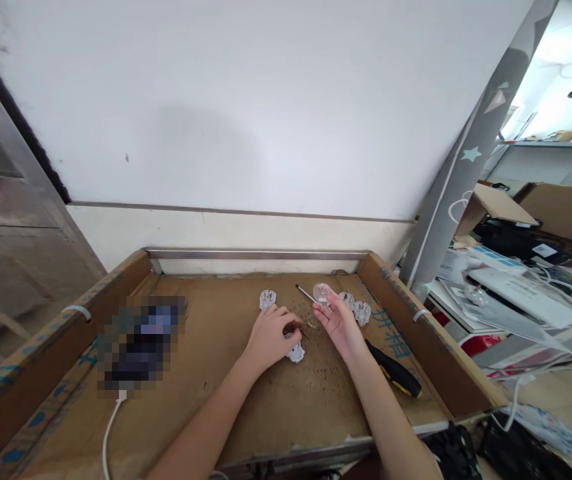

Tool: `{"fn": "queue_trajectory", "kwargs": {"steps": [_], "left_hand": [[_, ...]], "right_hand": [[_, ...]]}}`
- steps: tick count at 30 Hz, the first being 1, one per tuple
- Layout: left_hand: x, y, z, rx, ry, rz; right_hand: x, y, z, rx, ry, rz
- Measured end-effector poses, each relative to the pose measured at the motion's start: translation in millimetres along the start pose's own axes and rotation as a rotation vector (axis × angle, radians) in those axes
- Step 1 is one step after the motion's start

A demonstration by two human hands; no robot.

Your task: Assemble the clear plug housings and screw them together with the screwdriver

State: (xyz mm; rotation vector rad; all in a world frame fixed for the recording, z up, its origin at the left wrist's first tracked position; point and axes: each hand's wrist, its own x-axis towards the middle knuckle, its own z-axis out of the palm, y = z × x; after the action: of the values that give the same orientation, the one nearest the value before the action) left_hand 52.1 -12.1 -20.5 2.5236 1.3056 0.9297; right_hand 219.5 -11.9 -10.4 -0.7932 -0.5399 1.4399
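Clear plastic plug (321,293): round, translucent body with a metallic glint at its centre, pinched at the middle of the tray, its broad face tilted up toward the camera.

Right hand (339,322): palm up, fingers partly spread, gripping the plug at the fingertips.

Left hand (267,339): closed, fingers curled, tips at a small brown sliver (300,327) too small to identify.

Steel rod (306,293): slim, straight, dark-tipped; long axis runs 10 o'clock to 4 o'clock, its lower end at the plug. Contact cannot be told.

Spare plugs: whitish moulded plastic, metal pins visible. One (267,299) at 11 o'clock from the left hand; a pair, (347,301) and (362,313), nearly touching at 2 o'clock from the right hand; a fourth (295,353) just beneath the left hand's fingers.

Screwdriver handle (395,370): black and yellow moulded plastic, lying at 4 o'clock from the right hand, long axis 10 o'clock to 4 o'clock.

Cardboard tray (226,407): brown, matt, with raised flaps bearing blue print, strapped by white cable ties (76,310); scattered brown crumbs (311,363) sit at centre.

Pixelated object (141,343): blurred, at 9 o'clock from the left hand, with a white cable (110,433) trailing toward 6 o'clock.
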Motion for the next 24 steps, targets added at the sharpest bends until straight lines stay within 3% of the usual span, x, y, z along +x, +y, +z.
{"fn": "queue_trajectory", "kwargs": {"steps": [10, 18, 24], "left_hand": [[3.1, 6.9, -0.3, -0.028, -0.064, -0.071], [2.8, 1.8, -11.5, -0.123, 0.307, -0.092], [2.4, 4.5, -10.5, -0.061, 0.308, 0.003]], "right_hand": [[-3.2, -2.3, 1.1, -0.023, -0.01, -0.007], [-3.6, 7.5, 5.0, -0.18, -0.076, -0.05], [-4.4, 13.6, 4.5, -0.265, -0.162, -0.041]]}}
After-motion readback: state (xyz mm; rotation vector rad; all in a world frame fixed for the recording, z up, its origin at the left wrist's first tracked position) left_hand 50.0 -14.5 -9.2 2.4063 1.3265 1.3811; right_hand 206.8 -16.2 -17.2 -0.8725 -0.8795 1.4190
